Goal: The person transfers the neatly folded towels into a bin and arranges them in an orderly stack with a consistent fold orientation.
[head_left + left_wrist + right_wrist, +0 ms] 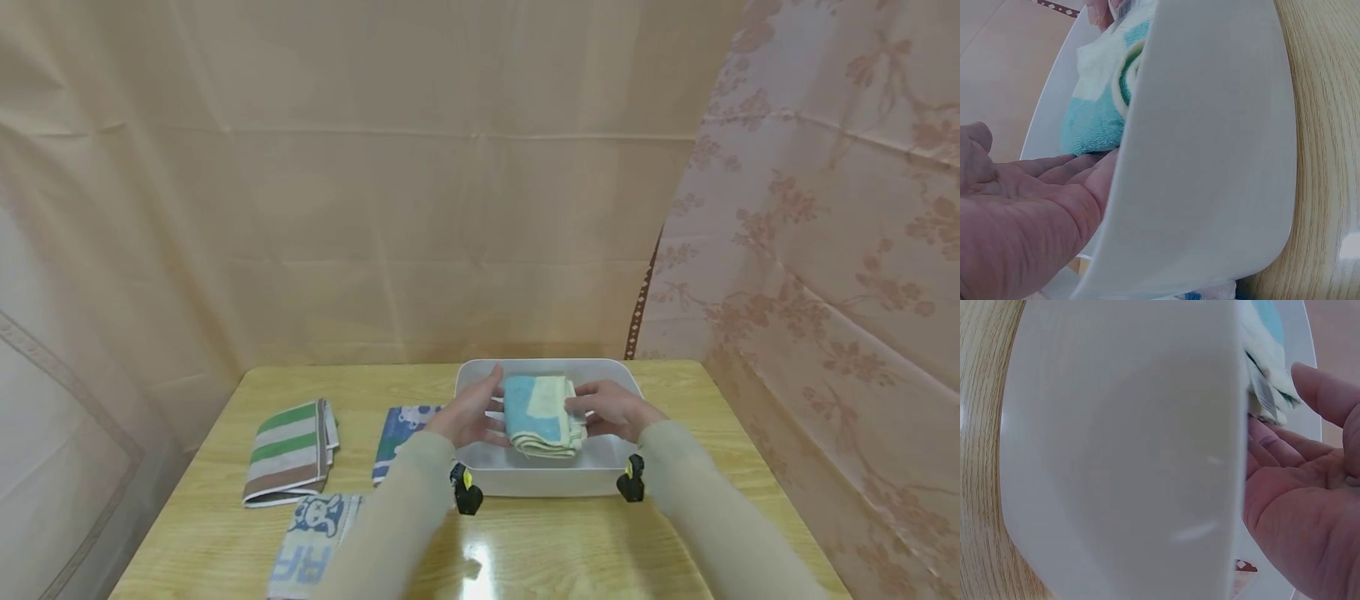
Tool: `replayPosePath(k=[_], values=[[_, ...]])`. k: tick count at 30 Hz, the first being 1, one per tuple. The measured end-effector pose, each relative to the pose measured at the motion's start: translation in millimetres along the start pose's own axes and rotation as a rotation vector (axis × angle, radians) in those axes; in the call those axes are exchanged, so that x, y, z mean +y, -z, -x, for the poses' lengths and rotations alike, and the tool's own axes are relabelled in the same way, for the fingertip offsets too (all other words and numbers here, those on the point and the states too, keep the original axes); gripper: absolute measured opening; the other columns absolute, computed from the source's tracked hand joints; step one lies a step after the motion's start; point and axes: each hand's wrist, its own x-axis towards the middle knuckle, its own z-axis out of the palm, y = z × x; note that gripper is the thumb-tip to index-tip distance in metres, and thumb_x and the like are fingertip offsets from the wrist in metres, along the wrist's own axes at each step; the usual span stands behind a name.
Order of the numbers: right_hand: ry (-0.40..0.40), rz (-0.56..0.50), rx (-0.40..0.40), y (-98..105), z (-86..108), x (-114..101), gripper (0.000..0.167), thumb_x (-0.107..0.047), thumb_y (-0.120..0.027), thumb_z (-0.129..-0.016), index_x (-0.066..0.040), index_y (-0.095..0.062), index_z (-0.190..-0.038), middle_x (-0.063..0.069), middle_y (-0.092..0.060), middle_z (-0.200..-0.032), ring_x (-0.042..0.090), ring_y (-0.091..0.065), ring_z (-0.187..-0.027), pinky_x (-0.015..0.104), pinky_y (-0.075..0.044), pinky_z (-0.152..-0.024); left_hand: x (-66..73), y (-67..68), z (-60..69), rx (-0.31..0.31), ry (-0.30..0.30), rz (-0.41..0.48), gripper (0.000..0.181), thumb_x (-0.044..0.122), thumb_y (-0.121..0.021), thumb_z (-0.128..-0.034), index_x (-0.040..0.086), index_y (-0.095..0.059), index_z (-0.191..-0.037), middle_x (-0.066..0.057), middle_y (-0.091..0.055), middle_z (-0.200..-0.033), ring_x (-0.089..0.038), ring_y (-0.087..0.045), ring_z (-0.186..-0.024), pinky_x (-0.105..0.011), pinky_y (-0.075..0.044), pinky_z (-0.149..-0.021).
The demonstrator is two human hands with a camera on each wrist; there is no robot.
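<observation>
A folded light-blue and cream towel [542, 412] is in or just above the white plastic bin [547, 483], between my two hands. My left hand [472, 410] is at its left side, thumb raised off the towel; in the left wrist view the extended fingers [1063, 167] reach to its underside. On the other side is my right hand [617, 408], whose fingers [1285, 447] reach beneath the towel edge near a small label [1262, 394]. Its thumb lies close to the towel's edge. The bin wall hides part of the towel and the fingertips in both wrist views.
A green, white and brown striped towel [288, 454] lies folded at the left of the wooden table [555, 550]. Nearer is a white towel with blue print [311, 542], partly behind my left sleeve. A blue patterned towel [397, 429] lies left of the bin. Curtains [420, 208] hang behind.
</observation>
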Motion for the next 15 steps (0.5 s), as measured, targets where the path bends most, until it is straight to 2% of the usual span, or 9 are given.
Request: replayPosePath(k=[7,15], values=[[-0.044,0.007,-0.041,-3.9,-2.6,-0.3,0.052,-0.024,-0.057,-0.105,0.011,-0.048,-0.142,0.023,-0.063,-0.127,0.031,-0.069,-0.102,0.043,-0.06,-0.089,-4.3,4.0,-0.2,-0.002,0.036,-0.008,0.1,0.075,-0.036,-0.0979,-0.008,-0.03,-0.154,-0.035,-0.034,-0.154,-0.059,-0.05,-0.128,-0.067,-0.054,-0.09],[-0.069,0.005,-0.101,-6.5,-0.3,-0.7,0.054,-0.025,-0.053,-0.107,0.013,-0.044,-0.143,0.027,-0.055,-0.139,0.034,-0.067,-0.11,0.048,-0.058,-0.094,-8.6,0.4,1.9,-0.028,0.053,-0.019,0.106,0.079,-0.034,-0.0955,-0.009,-0.026,-0.155,-0.036,-0.034,-0.153,-0.061,-0.045,-0.131,-0.069,-0.051,-0.094]])
